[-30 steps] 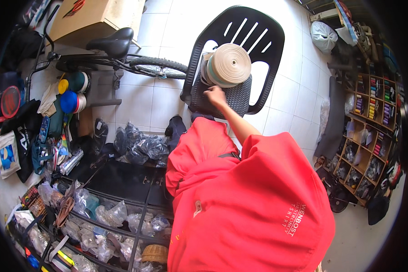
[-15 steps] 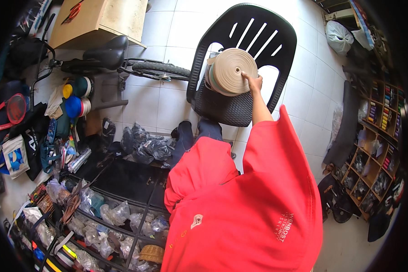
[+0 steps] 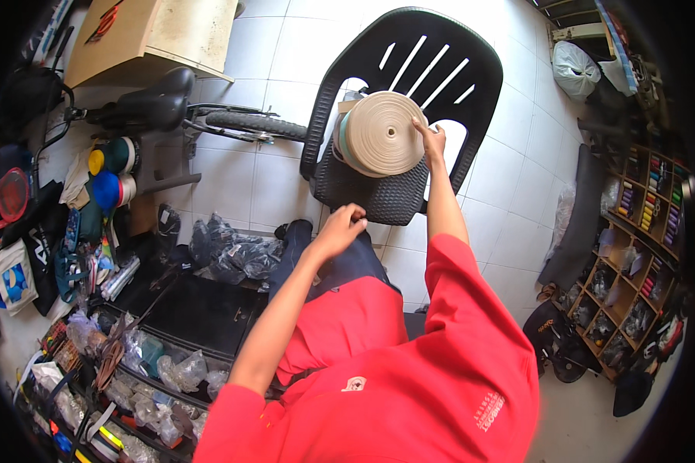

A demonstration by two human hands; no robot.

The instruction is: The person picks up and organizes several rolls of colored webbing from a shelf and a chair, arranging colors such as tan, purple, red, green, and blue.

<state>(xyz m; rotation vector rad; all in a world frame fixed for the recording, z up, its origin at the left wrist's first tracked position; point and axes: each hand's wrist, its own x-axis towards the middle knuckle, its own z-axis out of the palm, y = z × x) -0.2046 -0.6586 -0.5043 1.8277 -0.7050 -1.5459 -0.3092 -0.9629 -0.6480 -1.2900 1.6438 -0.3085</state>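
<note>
A wide roll of beige webbing (image 3: 378,150) stands on edge on the seat of a black plastic chair (image 3: 398,199), its coiled face toward me. Behind it shows a strip of pale green and grey, mostly hidden. My right hand (image 3: 432,143) grips the roll's right rim, thumb on the coiled face and the other fingers largely out of sight behind. My left hand (image 3: 343,230) hovers above my knees by the chair's front edge, apart from the roll. Its fingers are curled in, and nothing shows in them.
A bicycle (image 3: 150,100) stands left of the chair, beside a wooden cabinet (image 3: 189,35). Plastic-bagged goods (image 3: 239,251) lie near my feet, with a rack of small bags (image 3: 181,370) at lower left. Shelves of thread spools (image 3: 649,204) line the right.
My left hand has come into view, reaching toward the chair. My right hand has shifted from near the roll's centre to its right rim. The view has moved slightly.
</note>
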